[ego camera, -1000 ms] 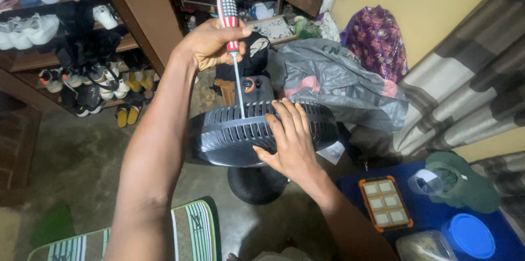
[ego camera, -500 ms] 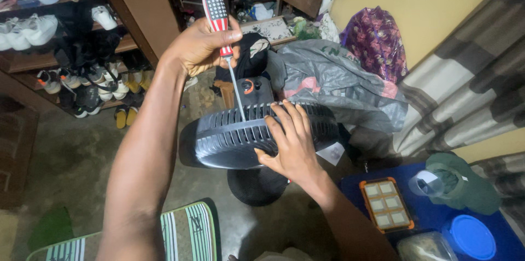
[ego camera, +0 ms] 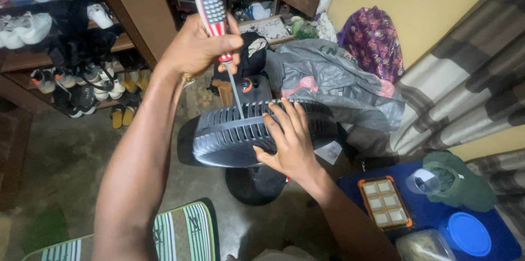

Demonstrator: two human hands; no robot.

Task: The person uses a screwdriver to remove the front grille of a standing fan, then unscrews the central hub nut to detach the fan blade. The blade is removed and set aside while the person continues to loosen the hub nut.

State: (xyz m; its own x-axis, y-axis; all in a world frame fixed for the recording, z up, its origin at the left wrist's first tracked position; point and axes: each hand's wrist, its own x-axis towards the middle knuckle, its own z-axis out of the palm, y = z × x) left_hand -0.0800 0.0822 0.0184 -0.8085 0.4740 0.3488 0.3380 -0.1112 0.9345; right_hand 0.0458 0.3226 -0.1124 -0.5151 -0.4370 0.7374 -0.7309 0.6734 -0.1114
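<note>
Two bare hands work on a black fan (ego camera: 240, 138) that sits near the middle of the view, its ribbed round housing turned up toward the camera. The left hand (ego camera: 194, 47), at about 11 o'clock from the fan, has its grip wrapped fully around the handle of a screwdriver (ego camera: 216, 17); the handle is red, white and grey, and it stands almost upright. The thin metal shaft goes down from the fist, and its tip meets the ribs on the upper side of the fan housing. The right hand (ego camera: 290, 140) lies on the fan at about 3 o'clock from the tip, palm down, fingers spread flat over the ribs; this grip is open and only presses, it encloses nothing.

Under the housing, at 6 o'clock, the round dark base (ego camera: 254, 184) of the fan stands on the concrete floor. A shoe rack (ego camera: 65, 58) with many shoes is at 10 o'clock. A grey plastic sheet (ego camera: 339, 83) lies at 2 o'clock, behind the fan. At 4 o'clock there is a blue surface (ego camera: 432, 214) with an orange-framed tray (ego camera: 384, 202) and a blue round lid (ego camera: 468, 233). A green striped mat (ego camera: 175, 233) is at 7 o'clock.
</note>
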